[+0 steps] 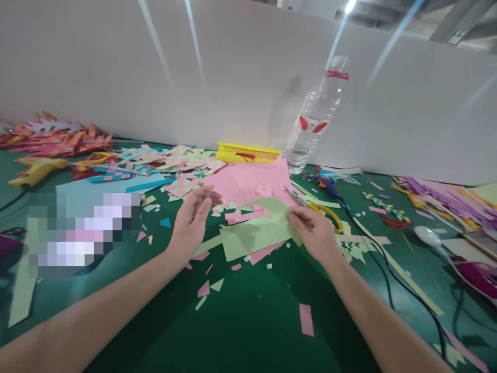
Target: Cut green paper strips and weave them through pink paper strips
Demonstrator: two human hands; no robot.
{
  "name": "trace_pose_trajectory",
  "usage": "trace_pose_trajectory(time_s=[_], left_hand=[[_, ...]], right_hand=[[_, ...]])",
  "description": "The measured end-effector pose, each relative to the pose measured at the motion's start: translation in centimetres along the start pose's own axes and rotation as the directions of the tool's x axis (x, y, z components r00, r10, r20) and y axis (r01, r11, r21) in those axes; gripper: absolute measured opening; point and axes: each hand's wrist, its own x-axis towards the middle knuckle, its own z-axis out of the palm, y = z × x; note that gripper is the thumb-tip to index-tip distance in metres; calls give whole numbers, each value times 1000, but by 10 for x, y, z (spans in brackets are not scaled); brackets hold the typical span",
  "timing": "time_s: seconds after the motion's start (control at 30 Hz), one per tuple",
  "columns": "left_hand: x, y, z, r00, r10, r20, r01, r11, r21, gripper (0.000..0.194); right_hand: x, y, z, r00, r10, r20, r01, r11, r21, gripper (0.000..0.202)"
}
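Observation:
My right hand (312, 230) pinches the right end of a thin pale green paper strip (276, 208), blurred where it rises above the table. Under it lies a larger pale green sheet (240, 243). To the left, my left hand (194, 215) hovers with its fingers curved and apart, holding nothing. Behind both hands is a pink paper sheet (248, 178) with loose pink and green pieces on it. Yellow-handled scissors (330, 215) lie just beyond my right hand, partly hidden by it.
A clear plastic bottle (314, 116) leans near the white partition (155, 67). A yellow glue gun (39, 172) lies at far left, a blue one (326, 185) at right with its black cable trailing forward. Several paper scraps litter the green table (248, 331). A pixelated patch covers something at left.

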Motion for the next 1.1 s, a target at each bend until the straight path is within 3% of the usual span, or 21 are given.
trace_pose_trajectory(time_s=[0.07, 0.13, 0.23, 0.33, 0.4, 0.47, 0.57, 0.67, 0.8, 0.97, 1.1], left_hand=[[1, -2, -1, 999, -45, -3, 45, 995, 88, 20], [1, -2, -3, 996, -83, 29, 76, 979, 191, 15], [0, 1, -2, 976, -120, 183, 58, 948, 312, 14], [-3, 6, 2, 904, -80, 420, -69, 942, 329, 20], [-4, 10, 4, 844, -47, 534, -140, 942, 304, 27], [-5, 11, 5, 817, -64, 573, -136, 944, 300, 29], [-5, 6, 4, 836, -162, 524, 17, 963, 271, 32], [-2, -1, 1, 830, -229, 509, 199, 973, 113, 37], [1, -3, 0, 817, -262, 513, 296, 955, 16, 40], [1, 1, -1, 827, -258, 500, 273, 961, 46, 34], [2, 3, -2, 869, -184, 460, 142, 982, 125, 24]], right_hand=[[2, -2, 3, 973, 211, -90, -179, 944, 276, 24], [4, -6, 7, 928, 367, -63, -276, 791, 546, 27], [6, -15, 14, 895, 427, 131, -377, 565, 734, 25], [3, -26, 26, 878, 413, 241, -442, 509, 739, 27], [1, -33, 36, 866, 412, 284, -480, 523, 704, 32], [0, -41, 47, 857, 405, 318, -506, 550, 664, 34], [0, -50, 61, 847, 370, 381, -531, 623, 575, 31], [2, -53, 71, 888, 313, 337, -454, 716, 530, 26], [3, -47, 80, 925, 229, 305, -357, 799, 484, 22], [-4, -42, 79, 941, 130, 313, -242, 904, 352, 18], [-9, -41, 71, 971, -36, 237, -8, 983, 182, 25]])
